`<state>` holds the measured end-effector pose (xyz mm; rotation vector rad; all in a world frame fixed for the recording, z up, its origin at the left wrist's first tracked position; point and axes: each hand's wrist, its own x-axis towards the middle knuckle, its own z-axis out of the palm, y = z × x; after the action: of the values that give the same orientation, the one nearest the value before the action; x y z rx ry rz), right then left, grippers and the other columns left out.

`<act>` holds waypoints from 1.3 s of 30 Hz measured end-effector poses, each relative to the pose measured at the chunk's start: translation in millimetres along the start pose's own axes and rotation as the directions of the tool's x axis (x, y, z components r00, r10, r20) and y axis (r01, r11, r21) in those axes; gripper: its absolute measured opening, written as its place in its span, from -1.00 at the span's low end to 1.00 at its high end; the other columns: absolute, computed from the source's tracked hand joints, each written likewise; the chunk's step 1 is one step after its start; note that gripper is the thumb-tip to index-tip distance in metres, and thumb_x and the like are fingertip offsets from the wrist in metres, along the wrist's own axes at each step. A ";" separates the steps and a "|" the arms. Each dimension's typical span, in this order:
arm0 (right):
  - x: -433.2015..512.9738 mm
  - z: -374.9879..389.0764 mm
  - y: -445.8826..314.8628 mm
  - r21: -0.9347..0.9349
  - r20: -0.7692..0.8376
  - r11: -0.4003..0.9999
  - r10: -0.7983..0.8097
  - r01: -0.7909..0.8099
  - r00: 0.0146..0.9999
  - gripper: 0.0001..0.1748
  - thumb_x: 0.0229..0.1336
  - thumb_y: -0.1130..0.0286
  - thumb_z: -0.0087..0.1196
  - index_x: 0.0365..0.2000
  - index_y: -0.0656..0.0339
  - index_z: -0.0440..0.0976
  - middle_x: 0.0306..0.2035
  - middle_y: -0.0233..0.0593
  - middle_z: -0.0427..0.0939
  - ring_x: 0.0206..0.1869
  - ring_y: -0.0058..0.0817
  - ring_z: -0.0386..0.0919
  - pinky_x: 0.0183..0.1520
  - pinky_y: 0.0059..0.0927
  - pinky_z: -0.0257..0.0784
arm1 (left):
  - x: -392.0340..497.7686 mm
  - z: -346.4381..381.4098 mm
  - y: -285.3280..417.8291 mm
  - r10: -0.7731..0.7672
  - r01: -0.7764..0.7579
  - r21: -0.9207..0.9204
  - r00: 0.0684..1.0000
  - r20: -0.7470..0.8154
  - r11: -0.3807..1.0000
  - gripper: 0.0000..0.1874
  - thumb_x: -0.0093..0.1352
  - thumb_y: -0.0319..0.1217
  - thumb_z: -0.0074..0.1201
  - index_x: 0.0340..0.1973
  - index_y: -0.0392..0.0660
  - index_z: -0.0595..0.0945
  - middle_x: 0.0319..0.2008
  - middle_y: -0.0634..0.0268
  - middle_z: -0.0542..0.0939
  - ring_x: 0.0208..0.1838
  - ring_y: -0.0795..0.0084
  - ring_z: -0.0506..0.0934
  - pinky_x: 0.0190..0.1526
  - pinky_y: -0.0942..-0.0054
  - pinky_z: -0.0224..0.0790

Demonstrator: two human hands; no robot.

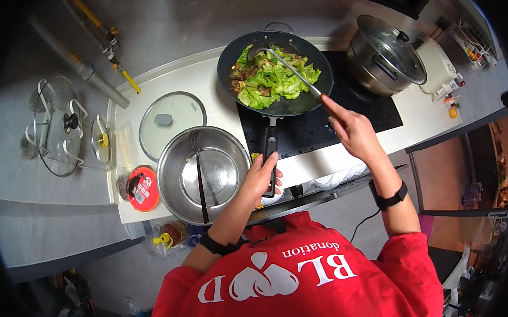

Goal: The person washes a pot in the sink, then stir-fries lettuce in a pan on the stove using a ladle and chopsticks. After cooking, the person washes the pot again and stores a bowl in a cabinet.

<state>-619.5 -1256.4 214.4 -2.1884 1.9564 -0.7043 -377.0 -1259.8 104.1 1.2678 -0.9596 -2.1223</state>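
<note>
My left hand (261, 174) is closed around the black handle of a dark wok (313, 101), which sits at the back left of a black cooktop (364, 112). The wok holds green leafy lettuce (281, 76) mixed with brown pieces that look like meat. In my right hand (353, 128) is the brown handle end of a metal spatula (294, 71); its head lies among the food near the wok's far side. A wide steel basin (172, 181) stands on the counter left of my left hand, with dark chopsticks (201, 183) lying across it.
A glass lid (181, 108) lies behind the basin, beside a red round lid (143, 189). Right of the wok stands a large steel pot (361, 64) with a tilted glass lid (391, 47). More lids (61, 148) hang on the left wall. An open drawer (343, 188) with dishes juts below the counter.
</note>
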 end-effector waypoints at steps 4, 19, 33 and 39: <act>-2.8 -2.4 14.2 -0.246 0.133 0.946 -0.182 0.210 0.974 -0.44 0.08 0.46 0.11 0.12 -0.23 0.41 -0.55 -0.21 0.43 -0.54 -0.20 0.44 -0.46 -0.24 0.37 | -9.0 -6.1 -5.5 0.013 -0.016 -0.040 0.998 -0.055 0.999 -0.41 0.41 0.02 -0.08 0.12 -0.19 0.29 -0.36 0.20 0.51 -0.41 0.46 0.50 -0.47 0.42 0.46; -38.5 -51.1 -10.0 0.029 0.167 0.931 0.355 -0.365 0.920 -0.59 0.16 0.46 0.05 0.06 0.16 0.45 -0.20 0.02 0.60 -0.17 -0.44 0.60 -0.06 -0.44 0.42 | -30.7 -12.4 -10.1 0.003 -0.005 0.021 0.997 0.075 1.000 -0.46 0.43 -0.05 -0.07 0.14 -0.18 0.31 -0.23 0.21 0.49 -0.30 0.47 0.49 -0.46 0.47 0.48; -36.6 91.9 11.1 0.137 -0.055 0.946 0.304 -0.294 0.951 -0.43 0.23 0.26 0.02 0.24 -0.03 0.24 -0.18 0.08 0.54 -0.17 -0.03 0.53 -0.07 -0.22 0.42 | -82.8 -41.1 -59.0 -0.111 0.113 -0.079 0.993 0.036 0.990 -0.40 0.41 0.05 -0.10 0.11 -0.20 0.36 -0.26 0.19 0.48 -0.33 0.48 0.47 -0.38 0.45 0.46; -54.5 53.5 -30.4 0.065 -0.396 0.998 0.016 0.010 0.918 -0.50 0.16 0.44 0.09 0.14 0.22 0.35 -0.30 -0.11 0.48 -0.34 -0.36 0.44 -0.26 -0.44 0.39 | -104.1 -73.8 -112.6 -0.171 0.050 -0.407 0.949 -0.266 0.912 -0.25 0.32 0.13 0.02 0.04 -0.38 0.37 -0.19 0.00 0.53 -0.13 0.27 0.57 -0.15 0.40 0.51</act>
<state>-572.6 -1210.5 164.9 -2.1308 2.0692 -1.2812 -269.9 -1138.7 50.8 1.3969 -0.3115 -1.9962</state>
